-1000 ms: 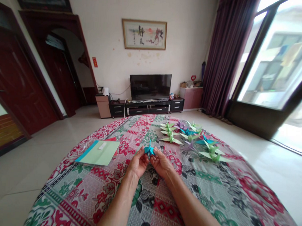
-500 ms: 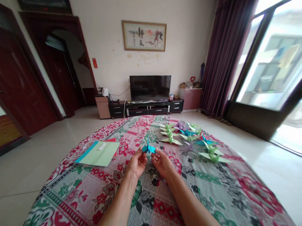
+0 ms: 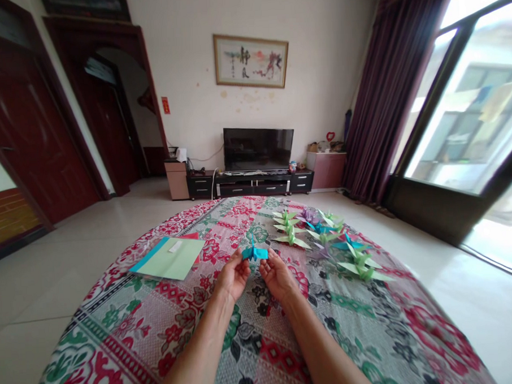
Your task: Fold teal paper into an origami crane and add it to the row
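Note:
A blue paper crane (image 3: 254, 253) is held up between my two hands over the middle of the table. My left hand (image 3: 235, 275) pinches its left wing, and my right hand (image 3: 277, 273) pinches the right one. The crane's thin point stands upright between the wings, which spread out to both sides. To the right, several finished paper cranes in green (image 3: 291, 236), purple (image 3: 323, 250) and blue (image 3: 350, 242) sit in rows. At the left lies a stack of coloured paper (image 3: 169, 262), light green on top, with blue and red edges showing beneath.
A patterned floral cloth (image 3: 181, 325) covers the round table. A small white slip (image 3: 173, 248) rests on the paper stack. Beyond the table, a television (image 3: 259, 149) stands on a low black cabinet (image 3: 239, 187) against the wall.
The crane's wings look flatter and wider spread than before, with both hands still pinching them. The whole view has shifted slightly.

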Available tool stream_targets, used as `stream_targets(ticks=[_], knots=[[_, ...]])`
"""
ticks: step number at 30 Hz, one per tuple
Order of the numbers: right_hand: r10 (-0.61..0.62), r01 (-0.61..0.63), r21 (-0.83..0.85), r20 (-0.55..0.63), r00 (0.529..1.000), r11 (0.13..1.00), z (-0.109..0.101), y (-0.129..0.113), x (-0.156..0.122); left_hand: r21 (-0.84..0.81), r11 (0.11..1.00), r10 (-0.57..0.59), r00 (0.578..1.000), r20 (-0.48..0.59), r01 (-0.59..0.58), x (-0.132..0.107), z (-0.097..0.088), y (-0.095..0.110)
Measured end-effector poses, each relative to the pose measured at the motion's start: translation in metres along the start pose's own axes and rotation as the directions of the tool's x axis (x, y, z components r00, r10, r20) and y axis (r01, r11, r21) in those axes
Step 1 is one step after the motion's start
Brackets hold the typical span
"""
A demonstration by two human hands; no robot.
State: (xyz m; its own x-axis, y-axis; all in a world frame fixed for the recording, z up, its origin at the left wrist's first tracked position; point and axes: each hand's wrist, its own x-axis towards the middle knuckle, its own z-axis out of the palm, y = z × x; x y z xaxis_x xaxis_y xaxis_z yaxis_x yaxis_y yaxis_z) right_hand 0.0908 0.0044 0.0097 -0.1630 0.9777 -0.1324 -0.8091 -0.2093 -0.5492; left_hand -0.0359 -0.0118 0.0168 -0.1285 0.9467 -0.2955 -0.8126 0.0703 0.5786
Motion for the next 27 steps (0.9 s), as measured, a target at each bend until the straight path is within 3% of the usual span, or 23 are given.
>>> stream_targets(ticks=[9,15,21,27], knots=[[-0.051,0.051,-0.070,-0.007,0.999,0.996,-0.0061,0.0007,0.0004,0.197,0.953,0.212,0.971,0.107,-0.229,-0.0062,0.0022,0.0012],[-0.039,0.040,-0.055,0.010,0.999,0.998,-0.0070,-0.0005,0.0010,0.282,0.911,0.260,0.950,0.173,-0.300,-0.0051,0.0019,-0.0003],[0.040,-0.034,-0.068,0.075,0.996,0.997,-0.0031,-0.0047,-0.0043,0.172,0.960,0.177,0.955,0.239,-0.220,-0.0059,0.0017,0.0038],[0.082,-0.044,-0.221,0.166,0.983,0.974,-0.0030,0.0036,-0.0039,0.149,0.986,0.018,0.943,0.332,-0.071,-0.0071,0.0004,0.0075]])
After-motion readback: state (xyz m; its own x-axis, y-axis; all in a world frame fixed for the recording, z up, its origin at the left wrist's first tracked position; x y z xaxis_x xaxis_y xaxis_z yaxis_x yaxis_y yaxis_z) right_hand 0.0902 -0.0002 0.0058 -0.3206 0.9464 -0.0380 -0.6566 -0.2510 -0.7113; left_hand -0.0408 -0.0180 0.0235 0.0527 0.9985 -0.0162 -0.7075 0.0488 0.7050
